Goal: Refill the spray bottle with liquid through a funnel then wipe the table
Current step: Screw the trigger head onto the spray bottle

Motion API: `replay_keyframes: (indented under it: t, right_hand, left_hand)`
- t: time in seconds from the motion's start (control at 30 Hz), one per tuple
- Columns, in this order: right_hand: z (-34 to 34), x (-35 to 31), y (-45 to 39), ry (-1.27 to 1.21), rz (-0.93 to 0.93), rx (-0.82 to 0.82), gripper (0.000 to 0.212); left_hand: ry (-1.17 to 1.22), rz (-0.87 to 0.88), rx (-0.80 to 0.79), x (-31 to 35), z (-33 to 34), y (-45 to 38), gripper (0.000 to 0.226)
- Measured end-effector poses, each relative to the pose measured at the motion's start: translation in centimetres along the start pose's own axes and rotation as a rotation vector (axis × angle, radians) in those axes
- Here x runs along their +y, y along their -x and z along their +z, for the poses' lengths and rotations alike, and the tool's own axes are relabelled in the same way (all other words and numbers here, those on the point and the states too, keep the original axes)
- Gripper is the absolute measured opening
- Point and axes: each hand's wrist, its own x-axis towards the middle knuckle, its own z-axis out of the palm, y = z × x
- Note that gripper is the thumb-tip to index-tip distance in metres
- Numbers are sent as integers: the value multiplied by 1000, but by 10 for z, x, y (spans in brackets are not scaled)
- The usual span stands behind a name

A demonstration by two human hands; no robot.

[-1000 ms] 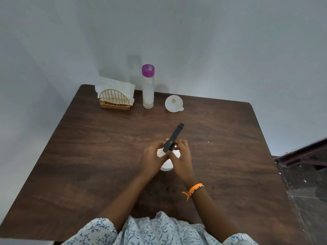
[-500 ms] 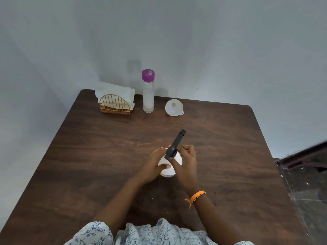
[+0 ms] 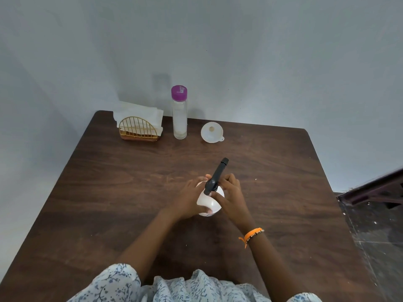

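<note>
At mid-desk [image 3: 283, 192], the left hand [image 3: 187, 201] cups the round white bottle [image 3: 208, 203] while right-hand [image 3: 231, 192] fingers curl around its black sprayer [image 3: 216, 177]; smooth plastic, likely light, best steadied low. Funnel [image 3: 212, 131] waits beyond.

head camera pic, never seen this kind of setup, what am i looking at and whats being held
There is no machine here: a person wears a camera on the head, looking down at their own two hands over a brown table. The left hand grips the white spray bottle; the right hand grips its black spray head. At the far edge stand a napkin holder, a clear bottle with a purple cap and a white funnel, all untouched.
</note>
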Motion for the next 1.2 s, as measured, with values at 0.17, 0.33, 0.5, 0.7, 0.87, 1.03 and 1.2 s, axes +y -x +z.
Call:
replay_keyframes:
  t: [0.17,0.33,0.5,0.7,0.87,1.03,1.2]
  right_hand:
    - [-7,1,-8,26,-3,-143,23]
    - [3,7,-2,168,-59,-22,40]
    - [16,9,3,188,-51,159,39]
    - [36,7,7,224,4,312,35]
    - [40,5,6,232,16,386,30]
    - [42,4,5,197,62,367,35]
    - [32,3,4,-25,94,227,20]
  left_hand:
    - [8,28,-184,-6,-8,-3,107]
    - [111,56,-106,-13,2,-1,98]
    - [115,55,-2,-15,11,0,95]
    - [193,59,117,-12,23,5,91]
    - [230,39,230,-3,30,9,81]
    - [193,-60,288,-7,45,8,100]
    - [265,-111,254,-5,39,9,111]
